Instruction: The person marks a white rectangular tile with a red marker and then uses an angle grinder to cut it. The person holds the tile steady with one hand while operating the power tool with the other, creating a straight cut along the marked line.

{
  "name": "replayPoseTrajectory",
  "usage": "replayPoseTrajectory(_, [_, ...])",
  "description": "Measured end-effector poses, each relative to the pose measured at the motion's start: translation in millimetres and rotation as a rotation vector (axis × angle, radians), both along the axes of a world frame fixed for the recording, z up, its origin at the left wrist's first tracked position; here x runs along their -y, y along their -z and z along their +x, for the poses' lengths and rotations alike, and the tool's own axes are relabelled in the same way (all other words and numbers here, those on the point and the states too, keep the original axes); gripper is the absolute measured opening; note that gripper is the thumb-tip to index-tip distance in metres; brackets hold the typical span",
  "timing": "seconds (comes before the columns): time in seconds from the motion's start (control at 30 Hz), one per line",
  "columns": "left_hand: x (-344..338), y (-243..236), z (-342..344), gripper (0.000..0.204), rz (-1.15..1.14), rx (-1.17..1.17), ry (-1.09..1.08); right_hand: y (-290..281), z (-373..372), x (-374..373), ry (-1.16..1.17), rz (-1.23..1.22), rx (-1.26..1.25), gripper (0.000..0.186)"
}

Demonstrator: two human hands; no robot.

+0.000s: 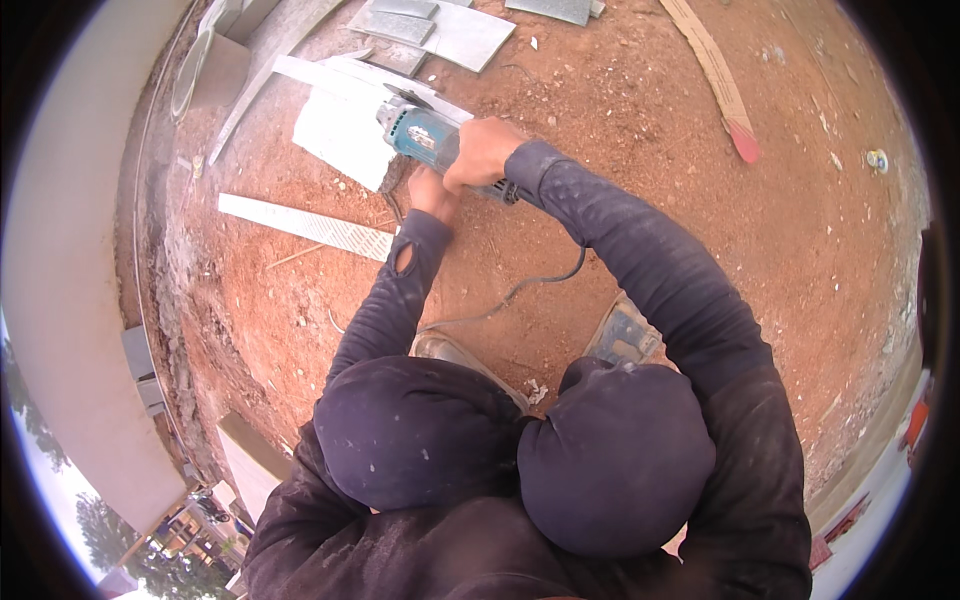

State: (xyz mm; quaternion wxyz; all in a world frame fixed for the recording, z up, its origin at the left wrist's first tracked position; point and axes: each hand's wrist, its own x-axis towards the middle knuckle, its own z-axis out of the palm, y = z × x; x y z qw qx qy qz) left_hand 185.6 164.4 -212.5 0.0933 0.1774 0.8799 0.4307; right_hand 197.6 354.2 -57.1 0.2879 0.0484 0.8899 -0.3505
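A teal angle grinder (425, 137) lies level ahead of me, its dark disc (406, 96) at the edge of a pale tile strip (437, 100). My right hand (485, 150) is closed round the grinder's body from above. Close below it, my left hand (432, 193) is closed against the tool's underside, with its fingers partly hidden. A white block or sack-like piece (345, 138) sits under and left of the grinder head. From the tool, a dark cord (520, 288) loops back toward my feet. Whether the disc touches the tile cannot be made out.
Grey tile pieces (470, 40) lie at the far side. A patterned strip (300, 222) rests on the reddish dirt at left, and a red-tipped board (712, 70) at far right. A pale bucket (210, 70) stands by the wall (70, 200). My shoe (625, 335) is near the cord.
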Motion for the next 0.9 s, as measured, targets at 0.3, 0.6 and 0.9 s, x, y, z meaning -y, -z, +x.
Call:
replayPoseTrajectory(0.3, [-15,-17,7,0.028,0.556,0.479,-0.309,-4,5,1,0.006,-0.007,0.014,0.057])
replayPoseTrajectory(0.6, [5,-6,1,0.024,0.292,0.395,-0.123,-4,8,3,0.034,-0.017,-0.008,0.056])
replayPoseTrajectory(0.9, [73,-72,-82,0.031,-0.209,-0.375,-0.384,5,11,1,0.034,0.015,-0.026,0.064])
